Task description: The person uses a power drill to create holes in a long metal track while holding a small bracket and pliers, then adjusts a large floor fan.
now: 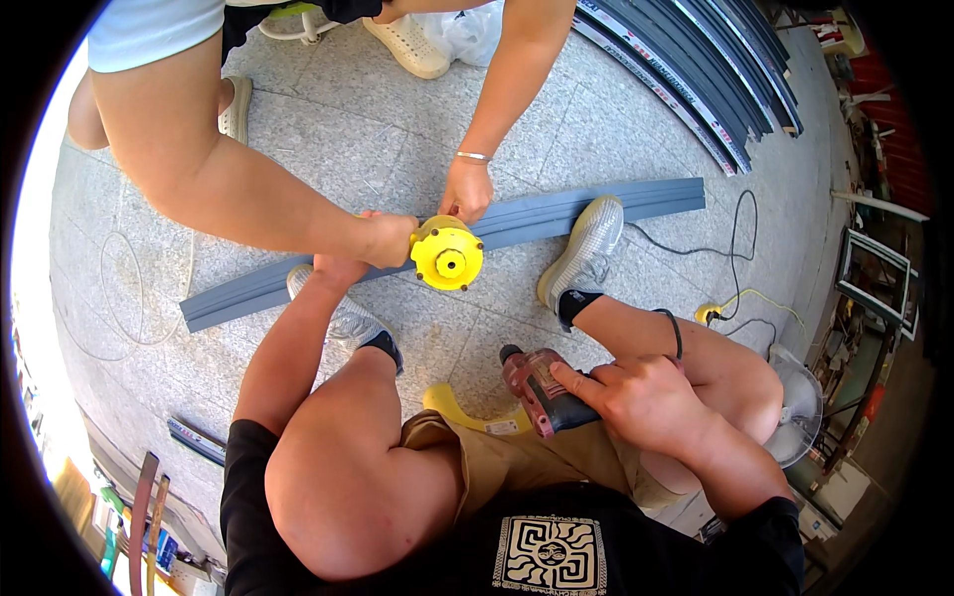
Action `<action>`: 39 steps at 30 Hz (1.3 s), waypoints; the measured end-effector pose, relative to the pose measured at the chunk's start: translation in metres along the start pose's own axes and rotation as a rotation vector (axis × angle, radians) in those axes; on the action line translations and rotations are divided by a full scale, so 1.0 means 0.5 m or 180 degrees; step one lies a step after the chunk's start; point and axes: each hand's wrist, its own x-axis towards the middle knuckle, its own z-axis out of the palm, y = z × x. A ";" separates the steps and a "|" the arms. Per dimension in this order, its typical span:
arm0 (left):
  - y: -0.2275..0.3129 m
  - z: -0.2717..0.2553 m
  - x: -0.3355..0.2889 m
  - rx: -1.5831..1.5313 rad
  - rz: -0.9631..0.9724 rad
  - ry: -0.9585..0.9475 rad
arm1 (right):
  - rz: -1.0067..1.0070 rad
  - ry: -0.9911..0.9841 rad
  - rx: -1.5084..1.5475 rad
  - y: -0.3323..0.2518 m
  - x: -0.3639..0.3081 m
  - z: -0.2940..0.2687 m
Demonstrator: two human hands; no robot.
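My right hand (pixel 646 402) is wrapped round the grip of a maroon and black power drill (pixel 545 387). It is held over my lap, the black chuck pointing up and left. My left hand (pixel 343 266) reaches down to a long grey ribbed profile (pixel 556 217) on the floor. A co-worker's forearm and hand cover most of it, so its fingers are hidden. Both of my shoes rest on or against the profile. The co-worker's hand (pixel 388 240) grips a yellow round-headed power tool (pixel 447 253) above it. Their other hand (pixel 467 191) is down beside the tool, fingertips hidden.
A stack of grey profiles (pixel 686 79) lies at the far right. A black cable (pixel 735 233) runs across the floor to a yellow connector (pixel 709 314). Beside my right knee stands a fan (pixel 798 412). A yellow curved piece (pixel 447 402) shows between my legs. Thin pale tubing (pixel 139 298) loops at left.
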 end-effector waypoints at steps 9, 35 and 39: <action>0.008 0.089 -0.017 -0.0207 -0.0311 -0.1072 | -0.0016 -0.0093 -0.0060 -0.003 0.005 -0.014; -0.049 -0.198 0.015 -0.0448 -0.1038 -0.0833 | 0.0095 -0.0141 -0.0097 -0.008 0.007 -0.016; -0.066 -0.249 -0.009 -0.0735 -0.1548 -0.0716 | 0.0009 -0.0043 -0.0180 -0.013 0.007 -0.021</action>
